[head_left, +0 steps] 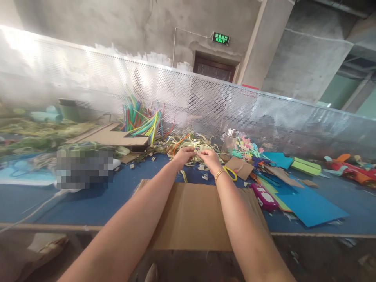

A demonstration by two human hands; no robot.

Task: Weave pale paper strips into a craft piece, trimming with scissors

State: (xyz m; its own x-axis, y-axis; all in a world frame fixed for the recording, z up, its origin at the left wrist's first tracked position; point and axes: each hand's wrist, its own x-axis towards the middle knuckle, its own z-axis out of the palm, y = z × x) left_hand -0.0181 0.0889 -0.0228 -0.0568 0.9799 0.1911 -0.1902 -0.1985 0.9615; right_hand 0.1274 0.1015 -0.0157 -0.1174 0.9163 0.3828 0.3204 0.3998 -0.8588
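My left hand (pixel 185 155) and my right hand (pixel 209 158) are close together over the far side of the table, arms stretched forward. Fingers of both are pinched closed around a small pale strip (pixel 196 152), whose ends are hard to see. A gold-coloured bracelet (pixel 219 175) circles my right wrist. Right behind the hands lies a tangled heap of pale green and cream strips (pixel 202 142). Below my forearms a brown cardboard sheet (pixel 195 219) rests at the table's front edge, overhanging it.
On the blue table (pixel 123 192), a cardboard box (pixel 117 137) and colourful pipe cleaners (pixel 141 119) stand left. Rightward are a clear bottle (pixel 229 141), yellow-handled scissors (pixel 232 174), a purple case (pixel 264 197), blue sheets (pixel 311 203) and a red toy car (pixel 355 172). A perforated metal screen (pixel 182 94) runs behind.
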